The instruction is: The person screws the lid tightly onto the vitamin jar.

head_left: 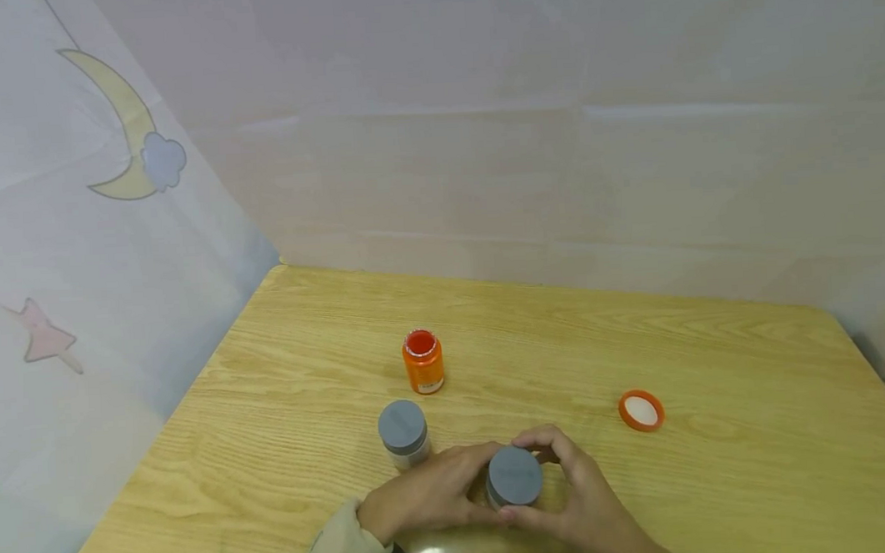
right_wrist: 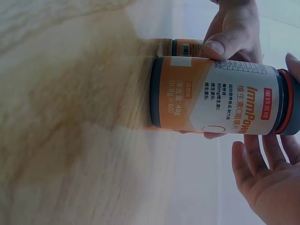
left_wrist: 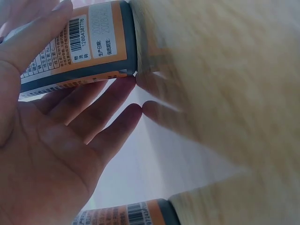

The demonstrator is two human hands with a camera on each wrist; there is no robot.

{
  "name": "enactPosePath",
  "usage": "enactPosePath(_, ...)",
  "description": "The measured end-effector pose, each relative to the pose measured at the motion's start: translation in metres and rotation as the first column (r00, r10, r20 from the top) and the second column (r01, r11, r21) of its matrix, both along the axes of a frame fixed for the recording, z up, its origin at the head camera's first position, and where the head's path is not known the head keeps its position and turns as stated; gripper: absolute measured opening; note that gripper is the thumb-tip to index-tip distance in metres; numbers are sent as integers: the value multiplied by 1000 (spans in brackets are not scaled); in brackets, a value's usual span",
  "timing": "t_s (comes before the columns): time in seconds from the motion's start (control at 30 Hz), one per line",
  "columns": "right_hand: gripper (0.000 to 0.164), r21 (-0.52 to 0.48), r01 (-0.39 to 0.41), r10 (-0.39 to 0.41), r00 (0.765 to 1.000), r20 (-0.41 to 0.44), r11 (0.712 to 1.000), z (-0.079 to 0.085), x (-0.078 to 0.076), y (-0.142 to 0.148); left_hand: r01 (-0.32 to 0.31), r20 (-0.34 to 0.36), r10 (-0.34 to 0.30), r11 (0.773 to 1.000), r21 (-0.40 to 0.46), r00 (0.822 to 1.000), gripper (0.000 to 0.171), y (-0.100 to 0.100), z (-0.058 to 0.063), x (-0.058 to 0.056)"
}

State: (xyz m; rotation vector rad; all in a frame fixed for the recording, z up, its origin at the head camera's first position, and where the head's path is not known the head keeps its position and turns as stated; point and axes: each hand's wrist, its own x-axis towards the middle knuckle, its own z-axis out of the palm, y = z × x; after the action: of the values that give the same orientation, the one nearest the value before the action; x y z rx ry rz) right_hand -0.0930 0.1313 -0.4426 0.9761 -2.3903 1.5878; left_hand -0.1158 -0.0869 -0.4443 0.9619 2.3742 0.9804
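A vitamin tablet bottle stands upright on the table between both hands; its label is white and orange. My left hand grips the bottle's body from the left, its thumb across the label in the left wrist view. From the right, the thumb and fingers of my right hand hold the grey lid at the top. A red-orange ring shows just under that lid in the right wrist view. Close behind my left hand is a second grey-lidded bottle, partly hidden by it.
An orange bottle without its lid stands farther back. To the right lies an orange lid, its white inside facing up. The wooden table meets a pale printed curtain behind and at the sides.
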Motion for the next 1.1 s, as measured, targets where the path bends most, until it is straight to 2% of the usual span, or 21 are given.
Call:
enactPosePath(0.2, 71, 76, -59, 58, 998, 25, 995, 4, 0, 5, 12, -25, -13, 1000, -18, 1000, 63, -1, -1, -1)
enactPosePath(0.37, 64, 46, -125, 124, 992, 13, 991, 4, -2, 7, 9, -31, -10, 999, -38, 999, 66, -1, 0, -2)
enactPosePath(0.5, 62, 25, -119, 119, 993, -13, 993, 2, -3, 6, 13, -20, -14, 999, -33, 1000, 64, -1, 0, -3)
enactPosePath(0.73, 60, -25, -44, 44, 999, -7, 999, -1, 0, 0, 25, -11, -25, 999, -24, 1000, 51, -1, 0, -2)
enactPosePath(0.9, 65, 32, 3, -4, 1000, 12, 999, -1, 3, 0, 24, -15, -24, 999, -32, 1000, 48, 0, 0, -1)
enactPosePath(1.1, 70, 82, -65, 69, 997, -46, 995, 0, 1, 5, 22, -31, -23, 999, -33, 999, 56, 0, 0, 0)
